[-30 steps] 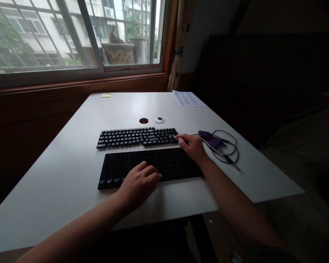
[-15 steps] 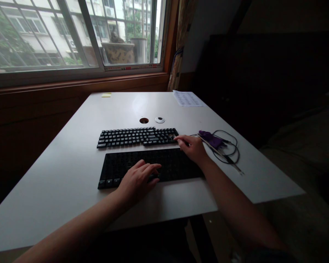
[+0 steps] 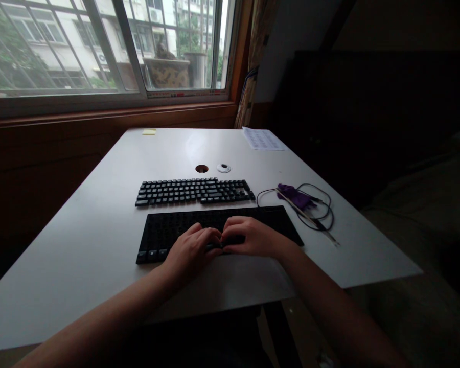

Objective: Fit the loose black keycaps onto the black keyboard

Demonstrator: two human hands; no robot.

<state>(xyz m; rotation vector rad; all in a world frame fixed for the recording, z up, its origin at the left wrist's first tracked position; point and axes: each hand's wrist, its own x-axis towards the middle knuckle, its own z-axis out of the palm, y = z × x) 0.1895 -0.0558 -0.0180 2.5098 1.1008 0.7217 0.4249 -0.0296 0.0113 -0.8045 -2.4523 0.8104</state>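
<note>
In the head view, the black keyboard base point(image 3: 283, 222) lay flat on the white desk point(image 3: 80, 230), nearest the person, with dark keycaps at the left of its front row. The left hand point(image 3: 193, 250) was curled over its front middle part, and the right hand point(image 3: 253, 237) reached in from the other side. Their fingers were bent and their fingertips met or nearly met; whether they pinched a keycap could not be told. Behind the base lay the rows of keycaps point(image 3: 168, 191), and to the right a purple cloth point(image 3: 295, 196) and a looped cable point(image 3: 329, 204).

The base looked stiff, flat and fairly light, likely best held by its short ends. The keycaps seemed small, hard and light, perhaps a little slippery, and best pinched by opposite sides.

Half a second earlier, the right hand had been at the right end of the keycap rows; now it was beside the left, whose fingers were more curled than before. The base's right end, covered by the forearm then, now showed.
</note>
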